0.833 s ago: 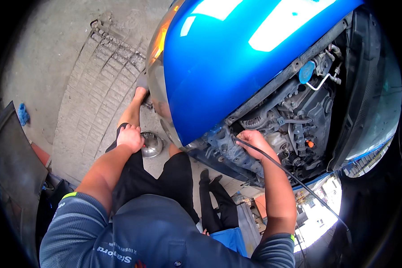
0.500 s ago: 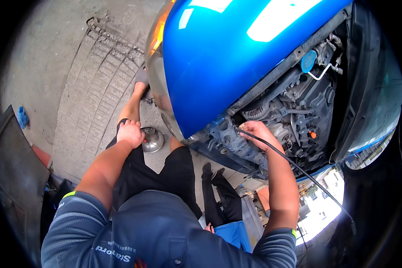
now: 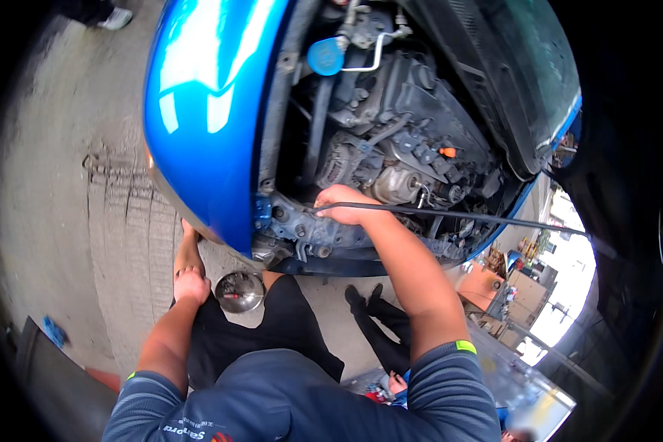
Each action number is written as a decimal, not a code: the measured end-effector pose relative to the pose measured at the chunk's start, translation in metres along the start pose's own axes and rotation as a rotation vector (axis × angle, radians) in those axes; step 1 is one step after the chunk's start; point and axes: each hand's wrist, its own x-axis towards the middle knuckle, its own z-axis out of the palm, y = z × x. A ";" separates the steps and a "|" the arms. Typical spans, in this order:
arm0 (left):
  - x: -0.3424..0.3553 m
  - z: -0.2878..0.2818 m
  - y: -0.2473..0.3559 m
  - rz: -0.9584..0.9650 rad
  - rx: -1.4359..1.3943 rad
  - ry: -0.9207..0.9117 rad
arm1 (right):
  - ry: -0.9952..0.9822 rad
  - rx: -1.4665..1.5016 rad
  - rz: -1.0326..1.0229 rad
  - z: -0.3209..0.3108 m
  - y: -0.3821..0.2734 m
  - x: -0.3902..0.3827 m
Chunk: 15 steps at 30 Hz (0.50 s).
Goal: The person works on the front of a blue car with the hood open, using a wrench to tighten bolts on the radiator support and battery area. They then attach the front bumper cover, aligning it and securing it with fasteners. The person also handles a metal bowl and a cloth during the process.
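With bent fingers, my right hand (image 3: 339,205) grips one end of a long thin black rod (image 3: 457,216). This hand is above the metal front crossmember (image 3: 309,230) of a blue car's engine bay. From there the rod passes over my forearm and runs right, toward a dark area where its far end is hard to see. My left hand (image 3: 191,285) rests over my bent left knee, fingers draped down and holding nothing visible. Between my legs a shiny steel bowl (image 3: 239,293) stands on the ground, with a small red-and-pale item inside.
The exposed engine (image 3: 412,125) lies beyond my right hand, with a blue cap (image 3: 325,57) at its far side. A blue body panel (image 3: 199,125) borders it on the left. Another person's black-trousered legs (image 3: 379,324) are at lower right; a white shoe (image 3: 116,18) shows at upper left.
My view has turned, so the car sits farther left. The rod, which sloped down to the right, now runs nearly level. My right hand still grips it; my left stays at the knee.
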 end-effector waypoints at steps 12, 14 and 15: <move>-0.053 -0.038 -0.015 0.061 0.078 0.139 | 0.582 0.137 0.199 0.053 0.013 -0.022; -0.063 -0.054 -0.026 0.077 0.068 0.166 | 0.909 0.149 0.198 0.074 0.009 -0.056; -0.066 -0.062 -0.035 0.092 0.066 0.175 | 0.984 0.162 0.204 0.087 0.008 -0.073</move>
